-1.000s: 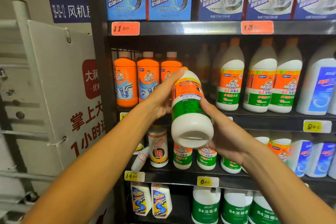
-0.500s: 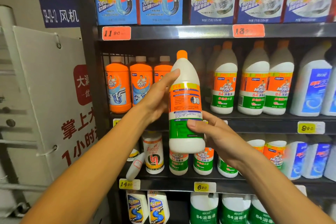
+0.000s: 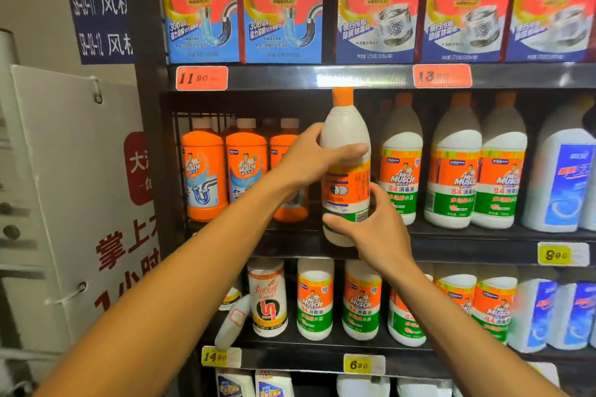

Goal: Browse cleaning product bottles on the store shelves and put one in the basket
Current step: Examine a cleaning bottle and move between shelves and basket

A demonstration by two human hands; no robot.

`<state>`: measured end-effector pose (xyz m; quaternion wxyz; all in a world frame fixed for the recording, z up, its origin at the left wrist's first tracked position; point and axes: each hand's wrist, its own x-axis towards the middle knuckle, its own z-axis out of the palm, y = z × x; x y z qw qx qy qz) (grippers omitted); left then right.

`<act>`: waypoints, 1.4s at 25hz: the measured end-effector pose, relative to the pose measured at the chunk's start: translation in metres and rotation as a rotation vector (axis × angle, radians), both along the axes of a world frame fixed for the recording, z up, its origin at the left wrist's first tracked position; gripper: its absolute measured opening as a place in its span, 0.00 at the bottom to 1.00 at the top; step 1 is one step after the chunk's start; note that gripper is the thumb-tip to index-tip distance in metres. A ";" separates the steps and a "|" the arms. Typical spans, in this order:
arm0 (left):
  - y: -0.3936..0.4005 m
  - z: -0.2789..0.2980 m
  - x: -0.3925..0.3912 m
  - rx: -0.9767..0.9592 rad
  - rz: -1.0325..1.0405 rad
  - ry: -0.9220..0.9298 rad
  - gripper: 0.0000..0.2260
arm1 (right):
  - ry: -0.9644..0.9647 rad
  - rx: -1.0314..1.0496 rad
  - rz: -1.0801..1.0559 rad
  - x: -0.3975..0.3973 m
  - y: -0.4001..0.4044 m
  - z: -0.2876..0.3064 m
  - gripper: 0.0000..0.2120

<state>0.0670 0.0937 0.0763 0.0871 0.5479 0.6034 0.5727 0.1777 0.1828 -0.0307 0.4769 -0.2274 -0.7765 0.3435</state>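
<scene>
Holding centre frame, upright before the middle shelf (image 3: pixel 451 237), is the white plastic bleach bottle with orange cap (image 3: pixel 346 167), back label turned to the camera, likely for reading. The left hand (image 3: pixel 309 158) wraps the shoulder; the right hand (image 3: pixel 375 229) cups its base, steadying it. Matching white bottles (image 3: pixel 451 167) line up right; orange drain-cleaner bottles (image 3: pixel 222 171) left. No basket in view.

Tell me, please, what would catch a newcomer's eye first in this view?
First, the white bottle with its orange cap, held upright mid-frame before the middle shelf, left hand gripping high, right hand low. Then the bright boxes along the top shelf.
</scene>
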 end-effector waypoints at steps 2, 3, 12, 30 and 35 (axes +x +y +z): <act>0.011 -0.003 -0.002 0.029 0.031 0.019 0.23 | -0.004 0.018 -0.053 -0.007 0.011 0.001 0.38; 0.015 -0.005 -0.003 0.045 0.036 0.032 0.24 | -0.004 0.029 -0.076 -0.010 0.015 0.001 0.39; 0.026 0.001 -0.001 0.043 0.069 0.196 0.25 | -0.034 0.062 -0.058 -0.007 0.023 0.000 0.40; 0.067 0.016 -0.030 -0.100 0.101 -0.108 0.34 | -0.134 0.074 -0.128 -0.015 0.041 0.018 0.36; 0.076 0.005 -0.036 -0.106 0.016 -0.190 0.34 | -0.158 0.127 -0.130 -0.021 0.055 0.008 0.32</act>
